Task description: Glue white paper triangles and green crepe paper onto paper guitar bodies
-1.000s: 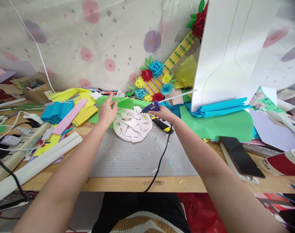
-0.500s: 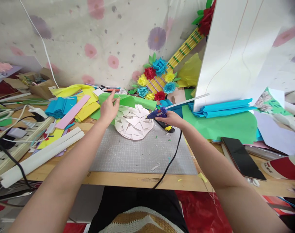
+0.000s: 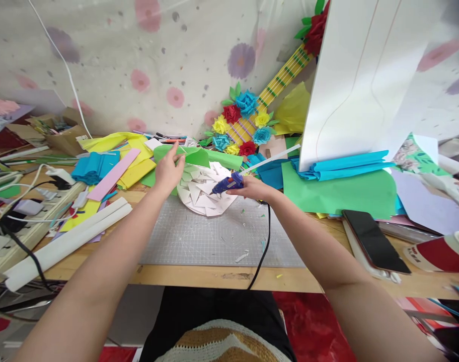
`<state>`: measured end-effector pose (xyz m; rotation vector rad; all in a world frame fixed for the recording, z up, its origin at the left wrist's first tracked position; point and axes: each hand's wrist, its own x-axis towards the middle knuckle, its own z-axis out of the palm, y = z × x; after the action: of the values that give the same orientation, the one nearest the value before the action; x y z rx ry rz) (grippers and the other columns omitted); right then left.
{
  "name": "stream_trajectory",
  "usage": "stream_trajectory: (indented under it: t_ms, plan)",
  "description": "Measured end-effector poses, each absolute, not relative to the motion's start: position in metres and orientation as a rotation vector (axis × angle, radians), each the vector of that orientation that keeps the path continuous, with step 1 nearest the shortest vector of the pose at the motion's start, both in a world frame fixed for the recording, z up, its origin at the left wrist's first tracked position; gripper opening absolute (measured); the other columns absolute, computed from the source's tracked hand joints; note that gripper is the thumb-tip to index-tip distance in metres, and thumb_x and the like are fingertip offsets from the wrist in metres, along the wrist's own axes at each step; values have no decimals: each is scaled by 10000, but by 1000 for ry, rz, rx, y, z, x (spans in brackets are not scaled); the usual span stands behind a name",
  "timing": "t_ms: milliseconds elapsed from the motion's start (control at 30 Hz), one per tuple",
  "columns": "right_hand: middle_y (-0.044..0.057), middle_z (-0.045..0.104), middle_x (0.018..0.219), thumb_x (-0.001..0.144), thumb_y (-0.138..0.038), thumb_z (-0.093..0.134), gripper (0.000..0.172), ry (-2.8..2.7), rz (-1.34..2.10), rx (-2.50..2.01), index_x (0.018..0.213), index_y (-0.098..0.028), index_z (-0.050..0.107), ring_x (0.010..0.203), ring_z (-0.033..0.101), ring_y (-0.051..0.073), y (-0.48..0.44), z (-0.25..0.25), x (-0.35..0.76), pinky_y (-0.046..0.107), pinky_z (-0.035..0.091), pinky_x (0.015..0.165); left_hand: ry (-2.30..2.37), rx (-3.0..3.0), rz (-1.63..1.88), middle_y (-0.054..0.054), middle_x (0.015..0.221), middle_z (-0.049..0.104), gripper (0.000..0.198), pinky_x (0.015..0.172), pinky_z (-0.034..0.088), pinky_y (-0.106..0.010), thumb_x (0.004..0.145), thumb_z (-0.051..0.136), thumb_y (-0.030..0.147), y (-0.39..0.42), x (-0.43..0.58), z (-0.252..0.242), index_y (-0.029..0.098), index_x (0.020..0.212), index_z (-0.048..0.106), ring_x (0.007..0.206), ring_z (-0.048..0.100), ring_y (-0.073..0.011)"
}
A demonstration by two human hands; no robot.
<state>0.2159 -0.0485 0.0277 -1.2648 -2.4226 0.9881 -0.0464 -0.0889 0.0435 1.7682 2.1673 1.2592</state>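
A blue hot glue gun (image 3: 229, 184) with a long white glue stick out of its back is gripped in my right hand (image 3: 252, 189). Its nozzle points left and down over a round piece covered in white paper triangles (image 3: 203, 193). With fingers and thumb closed, my left hand (image 3: 170, 171) holds the left part of a green paper sheet (image 3: 197, 156), which is lifted and curled at the far side of the round piece. Both lie on a grey cutting mat (image 3: 222, 246). A black cord (image 3: 262, 256) hangs from the glue gun over the table edge.
Behind stands a yellow paper guitar (image 3: 278, 95) with paper flowers, beside an upright white board (image 3: 338, 100). Yellow and blue crepe paper and a power strip (image 3: 29, 221) lie left. A phone (image 3: 375, 241) and a paper cup (image 3: 443, 254) stand right.
My right hand has moved the glue gun left and slightly down, from the right edge of the round piece to over it. My left hand stays on the green paper.
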Motion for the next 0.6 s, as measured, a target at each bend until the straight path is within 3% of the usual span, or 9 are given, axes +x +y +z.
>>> stream_trajectory:
  t_ms: [200,600]
  plan:
    - [6,665,734,734,-476,662,336,-2541,1094,-1122,965,-239,714,736,612,184,-59,33,196,264,455,638,2292,1933,1066,-91,1088,701,526,910,437,-347,872,466,272,-93,-48,41,189,1391,445,1010,640,-244]
    - [25,692,876,771,-481,631,343,-2641,950,-1184,950,-199,708,832,615,194,-65,38,176,252,439,689,2473,2117,627,-111,1060,707,560,781,447,-315,907,365,323,-103,-48,42,163,1443,351,906,660,-245]
